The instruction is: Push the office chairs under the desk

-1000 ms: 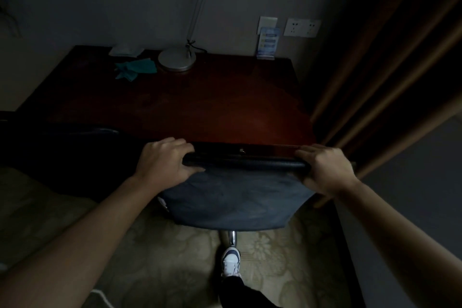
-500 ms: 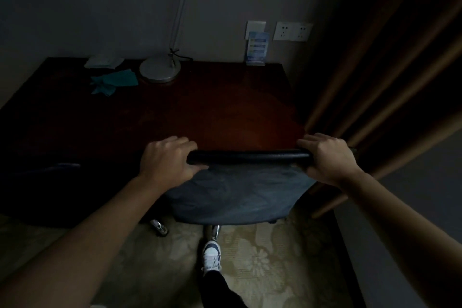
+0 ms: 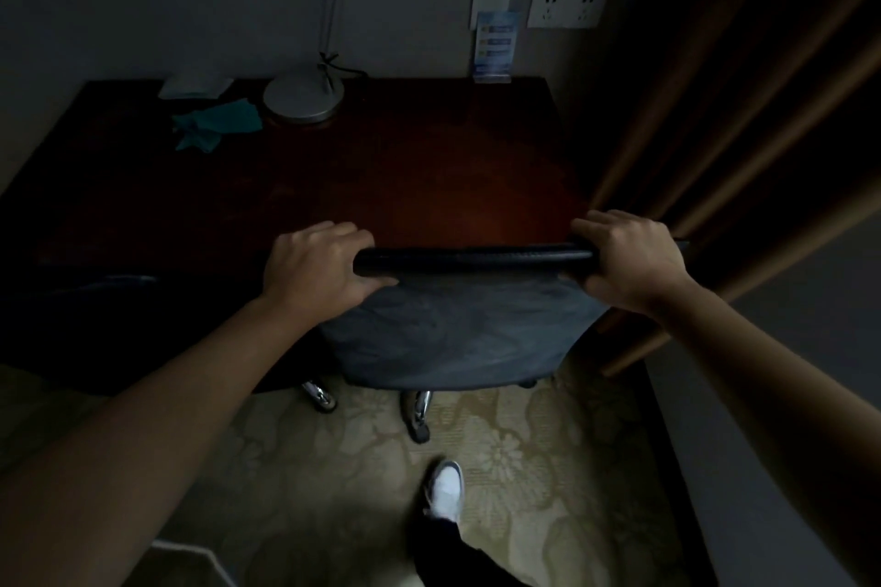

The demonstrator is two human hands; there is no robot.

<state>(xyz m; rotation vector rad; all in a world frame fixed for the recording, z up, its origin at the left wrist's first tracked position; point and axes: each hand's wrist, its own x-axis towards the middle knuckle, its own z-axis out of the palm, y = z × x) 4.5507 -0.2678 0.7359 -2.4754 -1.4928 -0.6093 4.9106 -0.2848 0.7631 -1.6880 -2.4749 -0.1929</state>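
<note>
Chair: the office chair (image 3: pixel 457 329) stood at the desk's near edge, toward its near right corner, backrest facing the person; its seat was hidden beneath the desk (image 3: pixel 333 186), while two chrome base legs (image 3: pixel 415 412) still showed on the patterned carpet (image 3: pixel 524 467) just outside that edge.
Top rail: the backrest's padded black top rail (image 3: pixel 476 258) ran left to right, parallel to the desk's near edge and seemingly right against it.
Left hand: the left hand (image 3: pixel 312 272) was closed over the rail's left end, fingers curled over the far side and pressed together, thumb lying on the fabric below.
Right hand: the right hand (image 3: pixel 629 260) gripped the rail's right end the same way, fingers wrapped round it and bunched tight.
Key relation: the desk lay straight ahead of both hands, across the rail's long axis; neither hand looked nearer, so an even forward push seemed called for.
Progress: judged nearly done for this chair, with little travel left.
Second chair: a dark rounded shape (image 3: pixel 100 296) at the near left edge may have been another chair; too dim to tell.
Desk top: a lamp base (image 3: pixel 302 100) and a teal cloth (image 3: pixel 217 124) sat near the far left corner, well apart from the hands.
Risk: knuckles might be pinched between rail and desk edge.
</note>
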